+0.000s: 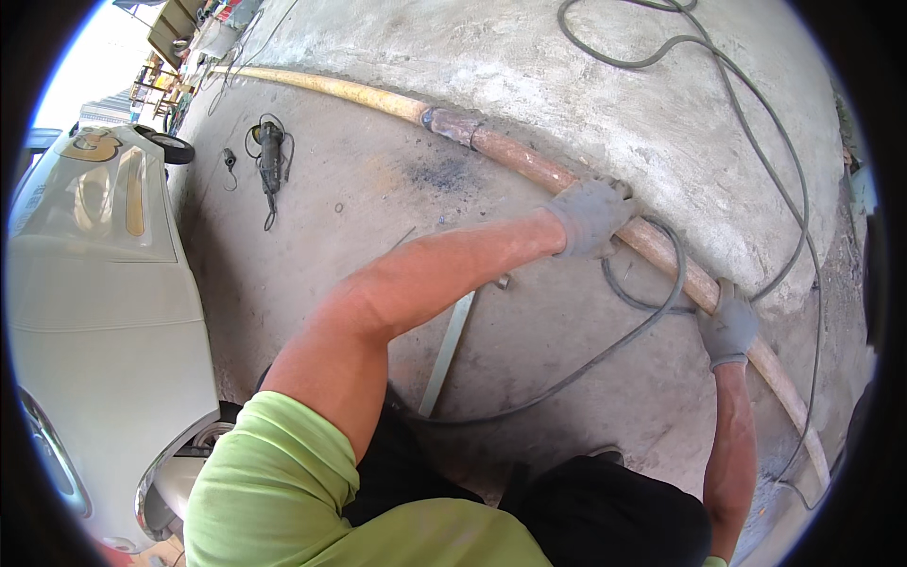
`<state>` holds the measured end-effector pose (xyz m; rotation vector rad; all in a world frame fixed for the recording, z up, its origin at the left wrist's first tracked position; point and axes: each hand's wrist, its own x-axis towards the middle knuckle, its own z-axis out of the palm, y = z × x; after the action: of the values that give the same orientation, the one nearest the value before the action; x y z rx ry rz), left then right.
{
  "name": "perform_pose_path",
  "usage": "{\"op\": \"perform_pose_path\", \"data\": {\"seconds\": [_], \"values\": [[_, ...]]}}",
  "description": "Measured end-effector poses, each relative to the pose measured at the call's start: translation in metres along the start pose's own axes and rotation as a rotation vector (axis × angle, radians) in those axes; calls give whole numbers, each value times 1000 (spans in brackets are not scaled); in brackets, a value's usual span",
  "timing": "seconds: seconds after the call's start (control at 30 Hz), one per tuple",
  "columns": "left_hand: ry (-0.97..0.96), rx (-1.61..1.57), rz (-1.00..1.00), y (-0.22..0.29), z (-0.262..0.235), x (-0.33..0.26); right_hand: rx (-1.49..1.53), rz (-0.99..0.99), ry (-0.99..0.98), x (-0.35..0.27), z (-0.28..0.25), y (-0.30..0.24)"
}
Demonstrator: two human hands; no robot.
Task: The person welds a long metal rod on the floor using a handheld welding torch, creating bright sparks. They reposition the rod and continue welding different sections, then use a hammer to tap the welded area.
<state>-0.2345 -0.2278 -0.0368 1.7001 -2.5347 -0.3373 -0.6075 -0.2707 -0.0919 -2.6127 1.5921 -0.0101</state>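
Note:
A long, rusty and yellowed pipe point(534, 166) runs across the ground from the far left to the near right. Partway along it is a dark, scorched-looking joint point(452, 125). In a grey work glove, my left hand point(590, 217) grips the pipe from above near its middle. Further right, my right hand point(729, 326), gloved the same way, is wrapped round it too. A black cable point(680, 274) loops under the pipe between my hands.
An angle grinder point(271, 156) lies on the concrete at the far left, near a parked white car point(104, 312). A flat metal bar point(447, 354) rests before my knees. More cable point(770, 132) curls over the pale slope beyond the pipe.

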Motion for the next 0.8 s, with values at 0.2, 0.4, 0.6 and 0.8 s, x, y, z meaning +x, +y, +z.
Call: {"op": "perform_pose_path", "data": {"seconds": [0.2, 0.4, 0.6, 0.8], "values": [[-709, -314, -574, -30, -46, -162, 5, 52, -14, -6, -6, 10], [-693, -424, -774, -2, 58, -300, 16, -23, 30, 2, 5, 1], [-360, -726, -916, 1, 83, -322, 18, -6, 16, 4, -1, 0], [-404, -1513, -1071, -29, -4, -320, 44, -32, -146, 15, -16, -2]]}}
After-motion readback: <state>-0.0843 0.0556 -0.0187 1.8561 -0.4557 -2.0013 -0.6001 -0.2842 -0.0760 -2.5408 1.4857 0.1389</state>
